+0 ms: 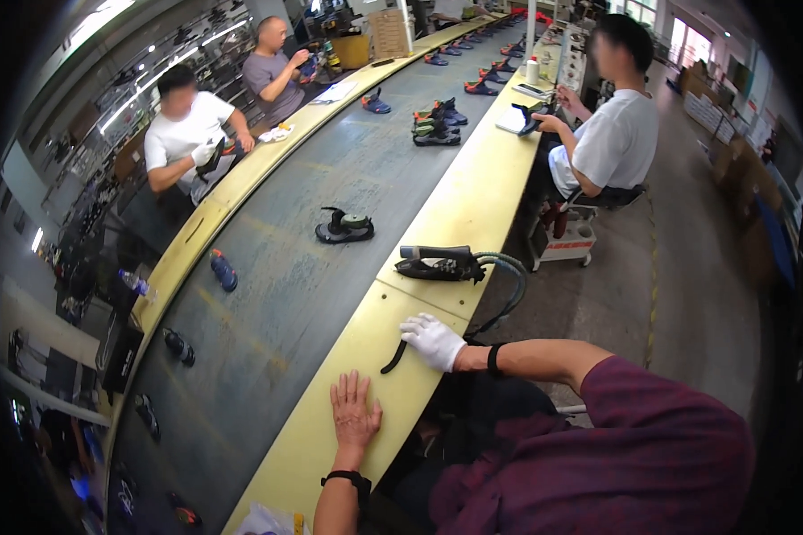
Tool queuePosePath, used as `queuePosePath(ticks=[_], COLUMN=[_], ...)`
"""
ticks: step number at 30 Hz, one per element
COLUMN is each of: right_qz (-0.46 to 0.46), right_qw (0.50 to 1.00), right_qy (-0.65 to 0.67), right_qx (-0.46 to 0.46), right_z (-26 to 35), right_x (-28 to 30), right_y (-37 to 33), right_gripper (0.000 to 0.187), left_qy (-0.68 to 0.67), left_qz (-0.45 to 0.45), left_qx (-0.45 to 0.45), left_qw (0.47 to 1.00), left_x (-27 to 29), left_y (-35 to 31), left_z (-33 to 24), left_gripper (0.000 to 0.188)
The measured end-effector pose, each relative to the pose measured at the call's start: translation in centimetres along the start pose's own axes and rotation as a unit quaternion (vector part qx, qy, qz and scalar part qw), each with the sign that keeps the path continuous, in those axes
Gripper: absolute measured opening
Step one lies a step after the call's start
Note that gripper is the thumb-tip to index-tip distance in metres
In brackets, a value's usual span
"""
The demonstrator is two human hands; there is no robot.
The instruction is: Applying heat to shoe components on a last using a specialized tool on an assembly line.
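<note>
My bare left hand lies flat on the yellow tabletop, fingers stretched out and holding nothing. My right hand, in a white glove, rests on the same top with its fingers bent together over one end of a thin black curved strip. The strip's other end sticks out toward my left hand; its exact kind I cannot make out. Just beyond the gloved hand lies a black handheld tool with a hose. On the grey conveyor belt ahead sits a black and green sandal-like shoe.
More shoes stand farther up the belt, including a small cluster, and a blue shoe sits on its left side. Two people work across the belt. A seated person handles a shoe at the right. Plastic wrap lies at the near edge.
</note>
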State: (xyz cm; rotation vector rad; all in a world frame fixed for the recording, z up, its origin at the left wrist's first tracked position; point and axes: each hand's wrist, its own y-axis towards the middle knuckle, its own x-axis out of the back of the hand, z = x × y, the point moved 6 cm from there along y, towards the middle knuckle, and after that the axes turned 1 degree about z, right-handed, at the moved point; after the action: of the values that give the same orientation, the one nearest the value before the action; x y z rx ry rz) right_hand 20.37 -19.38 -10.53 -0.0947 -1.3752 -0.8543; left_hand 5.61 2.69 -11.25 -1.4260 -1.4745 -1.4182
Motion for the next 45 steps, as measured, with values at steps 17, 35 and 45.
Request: queuePosePath(ticks=[17, 35, 45], right_qz=[0.163, 0.283, 0.391], right_qw=[0.973, 0.849, 0.747], right_qy=[0.084, 0.304, 0.494], right_qx=[0.139, -0.325, -0.214], right_z=[2.8, -24.1, 2.6], right_x=[-1.5, -18.5, -7.3], right_y=[10.3, 39.4, 33.3], right_gripper=[0.028, 0.055, 0.032], left_qy=[-0.026, -0.142, -0.121], left_qz=[-0.004, 0.021, 0.028], left_qx=[0.009, 0.092, 0.061], left_qw=[1.000, 0.985, 0.990], left_x=[-0.7, 0.1, -0.1], left_y=[0.5, -1.5, -1.1], left_z=[0.9, 3.5, 2.1], left_gripper=[0.064, 0.068, 0.064])
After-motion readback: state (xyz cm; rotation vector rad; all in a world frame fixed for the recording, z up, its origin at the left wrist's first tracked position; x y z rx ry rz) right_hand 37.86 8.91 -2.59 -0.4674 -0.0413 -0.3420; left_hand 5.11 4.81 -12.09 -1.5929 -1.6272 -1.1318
